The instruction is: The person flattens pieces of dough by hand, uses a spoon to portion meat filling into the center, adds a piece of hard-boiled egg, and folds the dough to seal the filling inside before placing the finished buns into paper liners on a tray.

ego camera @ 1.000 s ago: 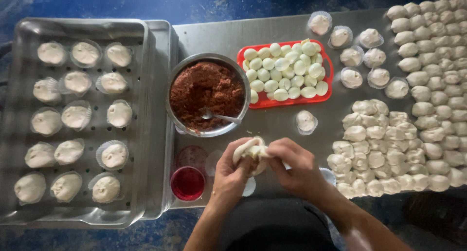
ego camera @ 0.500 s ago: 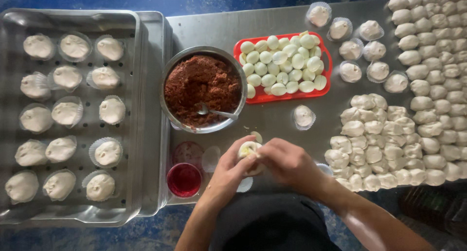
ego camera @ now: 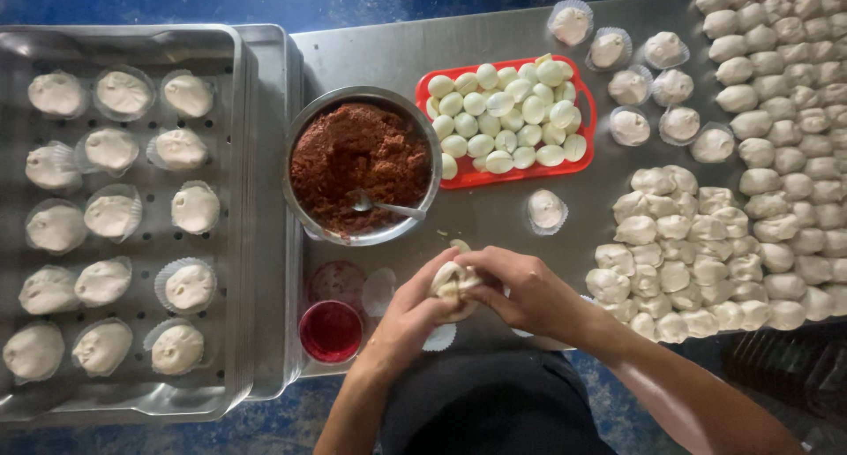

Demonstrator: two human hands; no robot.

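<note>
One dough bun (ego camera: 452,283), clasped between left hand (ego camera: 408,314) and right hand (ego camera: 528,292). Held just below the metal bowl (ego camera: 304,146) of red filling (ego camera: 357,159).

Layout: perforated tray (ego camera: 238,243) of filled buns at left; filling bowl (ego camera: 363,165) at centre, egg tray (ego camera: 505,118) to its right; dough pieces (ego camera: 706,243) at right; both hands (ego camera: 476,300) near, before the bowl.
</note>
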